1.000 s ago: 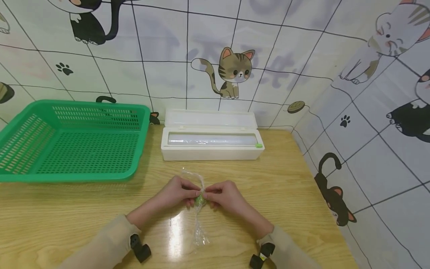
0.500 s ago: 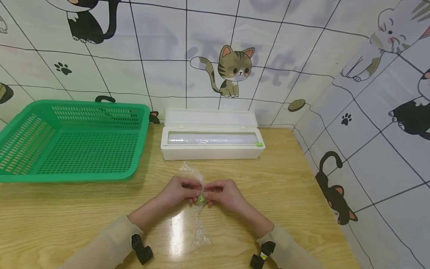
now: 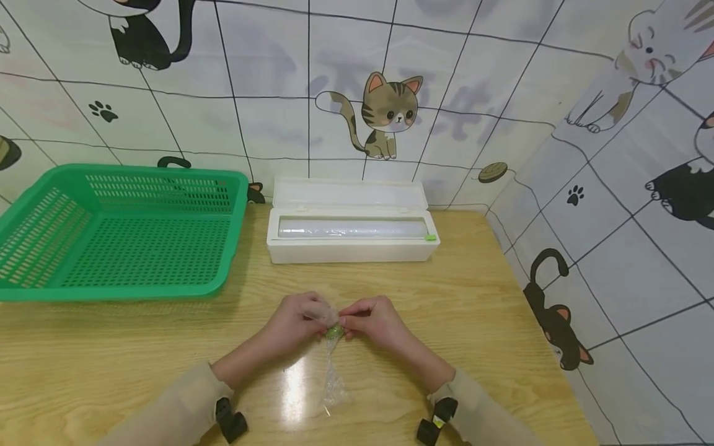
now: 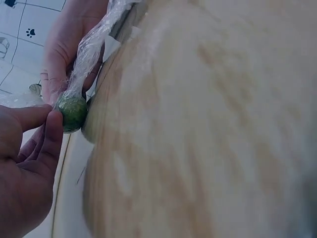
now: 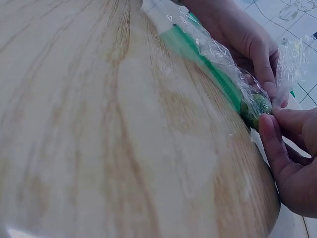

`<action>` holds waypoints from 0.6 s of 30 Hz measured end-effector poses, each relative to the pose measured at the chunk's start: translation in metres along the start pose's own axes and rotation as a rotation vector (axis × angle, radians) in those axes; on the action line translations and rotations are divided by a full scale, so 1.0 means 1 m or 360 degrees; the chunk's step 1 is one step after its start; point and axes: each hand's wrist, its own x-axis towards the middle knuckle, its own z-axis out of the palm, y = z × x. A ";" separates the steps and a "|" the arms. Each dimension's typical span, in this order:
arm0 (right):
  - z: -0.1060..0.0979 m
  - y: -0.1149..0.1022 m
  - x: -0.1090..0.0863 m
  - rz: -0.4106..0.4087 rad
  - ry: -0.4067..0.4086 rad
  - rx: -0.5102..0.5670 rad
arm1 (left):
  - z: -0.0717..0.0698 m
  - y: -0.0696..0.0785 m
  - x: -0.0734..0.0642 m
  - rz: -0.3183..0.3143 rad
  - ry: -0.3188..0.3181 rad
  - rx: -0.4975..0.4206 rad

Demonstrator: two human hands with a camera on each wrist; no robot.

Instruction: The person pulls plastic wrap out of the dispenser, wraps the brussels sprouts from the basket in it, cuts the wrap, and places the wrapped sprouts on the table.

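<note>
A small round green fruit (image 3: 334,332), wrapped in clear cling film, sits between both hands above the wooden table. My left hand (image 3: 299,320) pinches the gathered film at the fruit's far side between thumb and fingers. From the other side, my right hand (image 3: 377,323) pinches the same spot, its fingertips almost meeting the left ones. One crumpled film tail (image 3: 333,381) trails from the fruit toward me. The far tail lies folded over the left fingers. In the left wrist view the fruit (image 4: 73,114) shows low by the tabletop; fingers partly cover it in the right wrist view.
A white cling film dispenser (image 3: 353,253) stands behind the hands, lid up, film roll (image 3: 351,229) inside and a green slide cutter (image 3: 430,238) at its right end. At the left sits a green plastic basket (image 3: 139,292). A cat-patterned wall covering rises behind and at right.
The far film tail, which stuck out beyond the hands and spread half a second ago, now lies over the left fingers. Both hands stay in nearly the same place.
</note>
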 end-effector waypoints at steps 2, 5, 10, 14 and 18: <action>0.000 0.000 0.000 -0.0017 0.0007 -0.0020 | -0.001 0.003 -0.001 0.0114 -0.0020 0.0130; 0.000 -0.001 0.000 -0.0033 0.0012 -0.0045 | -0.003 0.006 -0.001 0.0236 -0.0081 0.0241; 0.000 -0.002 -0.001 -0.0027 0.0009 -0.0111 | -0.006 0.006 -0.003 0.0355 -0.0156 0.0306; 0.000 -0.002 -0.003 -0.0072 0.0008 -0.0148 | -0.008 0.005 -0.004 0.0282 -0.0170 0.0240; -0.001 -0.003 -0.004 -0.0122 -0.0018 -0.0093 | -0.007 0.003 -0.003 0.0139 -0.0128 0.0162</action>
